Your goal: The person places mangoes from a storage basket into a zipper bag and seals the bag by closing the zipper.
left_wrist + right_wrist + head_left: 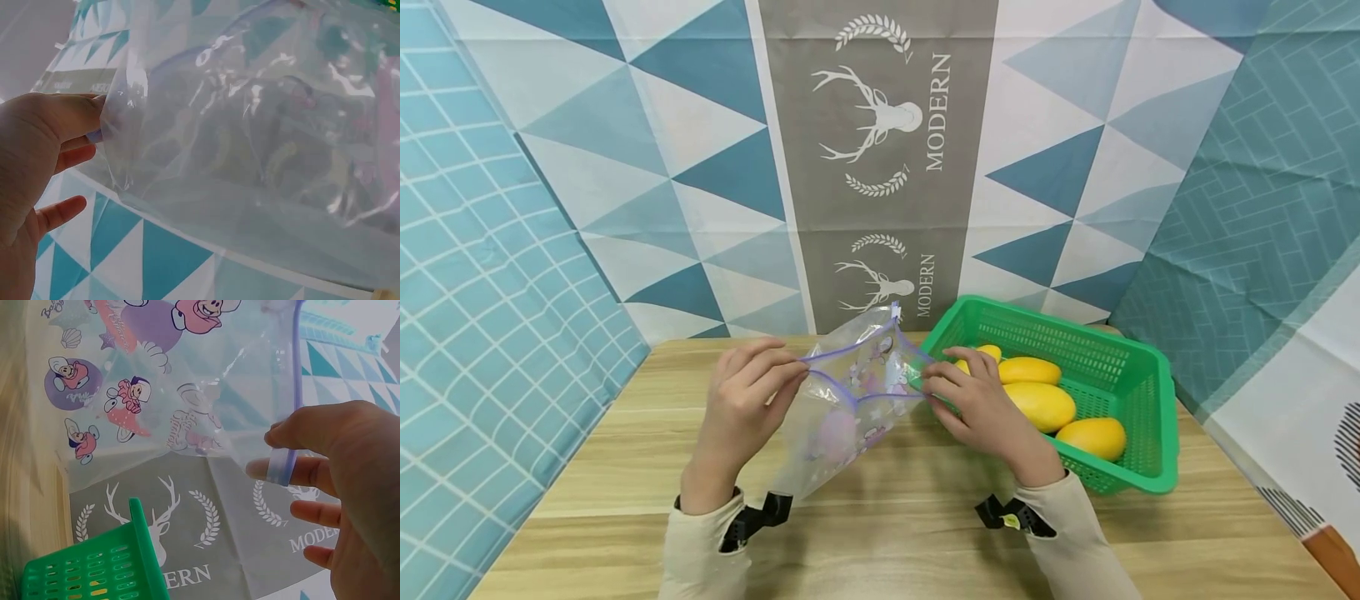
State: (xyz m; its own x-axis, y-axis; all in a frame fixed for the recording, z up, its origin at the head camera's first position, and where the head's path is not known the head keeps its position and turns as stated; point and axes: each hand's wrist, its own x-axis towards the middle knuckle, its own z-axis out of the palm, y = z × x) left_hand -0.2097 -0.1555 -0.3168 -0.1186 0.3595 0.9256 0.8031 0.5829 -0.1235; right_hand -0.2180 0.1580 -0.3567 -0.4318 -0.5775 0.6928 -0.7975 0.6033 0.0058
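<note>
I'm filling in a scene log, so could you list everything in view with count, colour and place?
zip bag: 1, clear with purple zip and pink-purple prints, between the hands, mouth spread
mangoes: at least 4, yellow, in the basket
basket: 1, green, on the table's right side
table: 1, light wood, beneath the bag and basket
patterned sheets: several, blue, white and grey, behind and beside the table
wrist mounts: 2, black, one per wrist
sleeves: 2, beige, on the forearms
left hand: 1, bare, pinching the bag's left edge
right hand: 1, bare, pinching its right edge
</note>
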